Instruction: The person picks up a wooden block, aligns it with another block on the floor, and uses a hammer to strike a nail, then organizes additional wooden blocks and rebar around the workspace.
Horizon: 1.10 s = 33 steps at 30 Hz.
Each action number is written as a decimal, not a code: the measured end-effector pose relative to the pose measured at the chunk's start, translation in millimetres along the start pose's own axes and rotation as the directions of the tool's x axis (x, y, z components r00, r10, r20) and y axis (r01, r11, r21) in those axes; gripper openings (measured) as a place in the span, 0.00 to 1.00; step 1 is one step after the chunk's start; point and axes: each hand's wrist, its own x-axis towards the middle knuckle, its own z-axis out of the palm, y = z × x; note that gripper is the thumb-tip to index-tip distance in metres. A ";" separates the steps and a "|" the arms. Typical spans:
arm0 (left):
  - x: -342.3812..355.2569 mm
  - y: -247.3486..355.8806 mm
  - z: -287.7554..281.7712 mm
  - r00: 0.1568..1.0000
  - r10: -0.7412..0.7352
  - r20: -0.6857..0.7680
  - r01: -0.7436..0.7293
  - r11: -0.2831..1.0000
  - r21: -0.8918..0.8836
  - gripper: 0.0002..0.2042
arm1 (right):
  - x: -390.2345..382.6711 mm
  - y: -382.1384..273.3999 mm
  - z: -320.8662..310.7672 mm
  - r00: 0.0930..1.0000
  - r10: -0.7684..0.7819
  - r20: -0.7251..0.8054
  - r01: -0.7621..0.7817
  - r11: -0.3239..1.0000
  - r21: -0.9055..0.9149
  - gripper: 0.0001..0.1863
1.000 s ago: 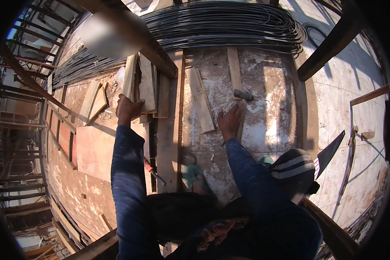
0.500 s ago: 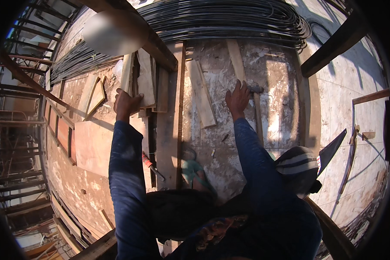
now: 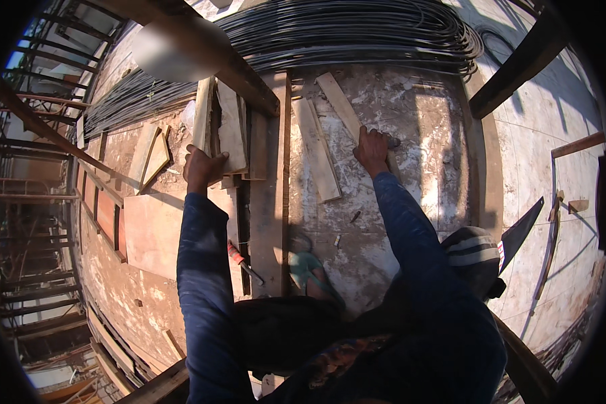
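My left hand [image 3: 204, 167] is closed around the near end of a narrow wooden plank [image 3: 203, 116], with the thumb out to the right. Beside that plank lies a wider rough board [image 3: 231, 131] in the same stack. My right hand [image 3: 372, 149] grips the near end of a flat wooden board [image 3: 338, 102] that slants up and left across the dirty floor. Partly hidden behind this hand and forearm is a hammer [image 3: 394, 143]. Another loose board [image 3: 318, 155] lies to its left.
A long wooden beam [image 3: 269, 222] runs between my arms, with a red-handled tool [image 3: 236, 254] beside it. Black rods [image 3: 343, 34] are bundled at the far side. Dark posts [image 3: 518, 60] rise nearby. A plywood sheet [image 3: 151, 229] lies left; a person's cap [image 3: 475, 252] shows at right.
My right hand has gone from spread fingers to a closed grip on the board. The board's far end has swung left. My left hand stays at its plank.
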 end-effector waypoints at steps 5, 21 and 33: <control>1.0 4.7 -1.3 1.000 0.011 -0.009 -0.011 1.000 -0.001 0.43 | -9.0 -26.6 8.6 0.999 -0.022 0.037 0.022 1.000 0.003 0.14; 17.1 -15.8 13.7 0.997 0.081 0.019 -0.080 0.996 -0.050 0.44 | 22.4 -7.8 -59.3 0.902 0.232 0.364 -0.378 0.832 0.407 0.34; 27.7 -19.3 12.0 0.993 0.112 0.041 -0.111 0.994 -0.022 0.40 | -121.4 -99.2 -24.3 0.975 0.118 -0.190 0.001 0.848 0.530 0.26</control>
